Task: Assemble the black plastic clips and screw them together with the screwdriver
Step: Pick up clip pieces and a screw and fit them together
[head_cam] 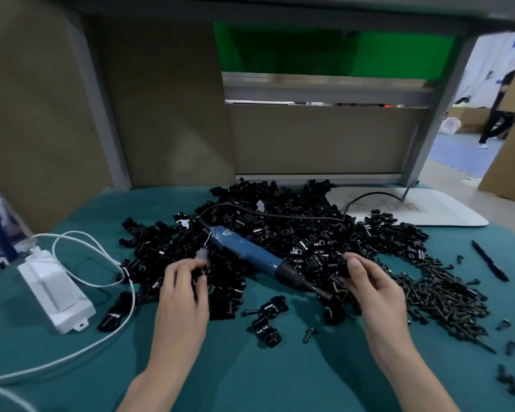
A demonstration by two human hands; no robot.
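Black plastic clips (280,233) lie in a glossy, tangled heap at the middle of the teal cloth (250,382). Each is a small moulded piece with curved hooks. My left hand (182,292) curls its fingers down at the heap's near edge and pinches one clip; blur hides the finer detail. My right hand (375,289) grips another clip between thumb and forefinger at the heap's right side.

The screwdriver (250,254), a smooth blue cylinder with a black tapering nose, lies slantwise on the heap between my hands. A joined clip pair (269,318) sits on the cloth just in front. Slender dark screws (446,295) are piled right of my right hand. A white rectangular box (54,289) with a looping white cable (101,337) rests far left.
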